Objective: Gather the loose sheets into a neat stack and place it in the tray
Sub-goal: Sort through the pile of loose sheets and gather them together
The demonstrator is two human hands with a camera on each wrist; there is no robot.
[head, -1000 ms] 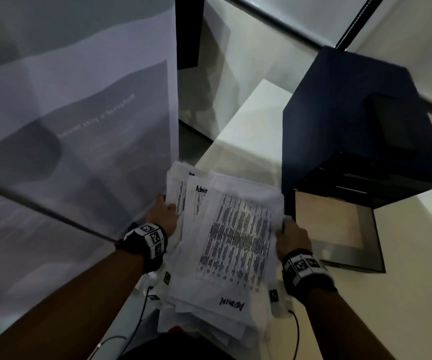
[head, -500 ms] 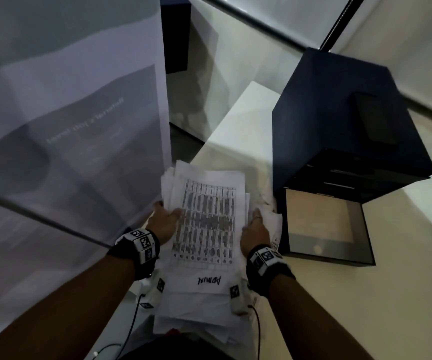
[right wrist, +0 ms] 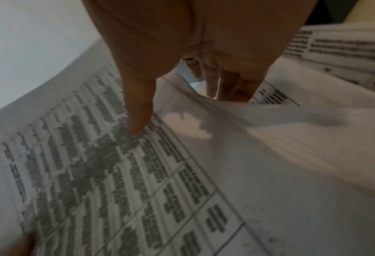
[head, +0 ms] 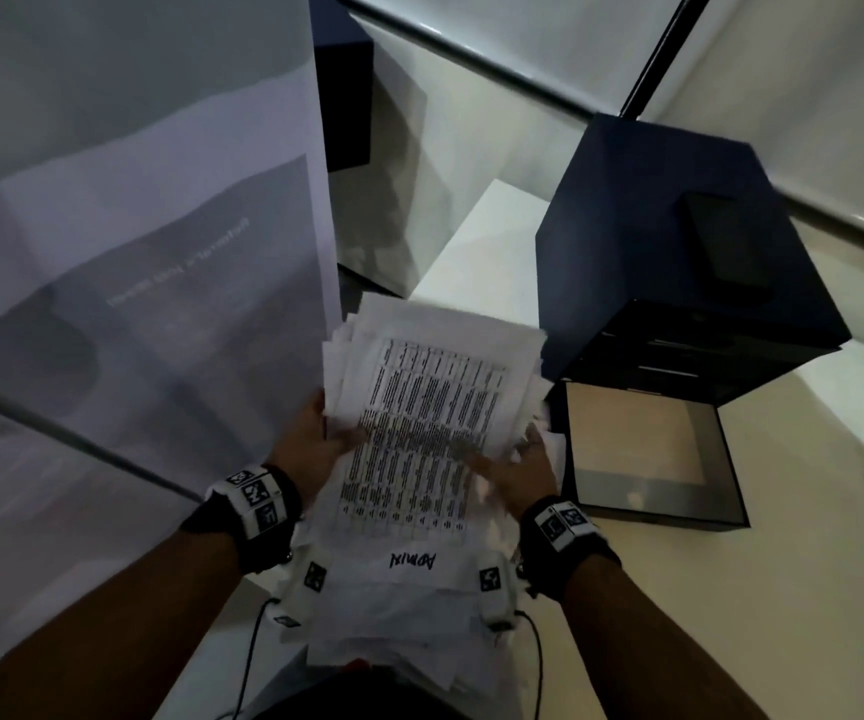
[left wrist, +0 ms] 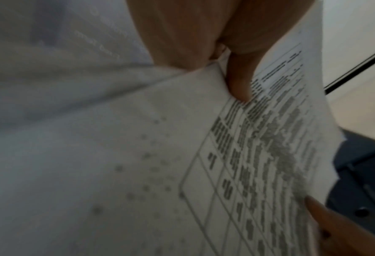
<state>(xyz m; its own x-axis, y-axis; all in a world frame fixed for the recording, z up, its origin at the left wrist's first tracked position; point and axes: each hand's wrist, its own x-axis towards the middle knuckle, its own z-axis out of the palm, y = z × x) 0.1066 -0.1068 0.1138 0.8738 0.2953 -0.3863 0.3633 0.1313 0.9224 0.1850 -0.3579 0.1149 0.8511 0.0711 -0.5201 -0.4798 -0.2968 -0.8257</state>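
White desk (head: 809, 589), left hand (head: 310, 449) and right hand (head: 518, 475) gripping sheets (head: 430, 407), long axis pointing away.

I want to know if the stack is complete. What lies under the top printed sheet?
Under the top sheet, edges of more white sheets stick out unevenly. Both hands, left and right, grip the sides. How many sheets, and what is beneath them, is covered.
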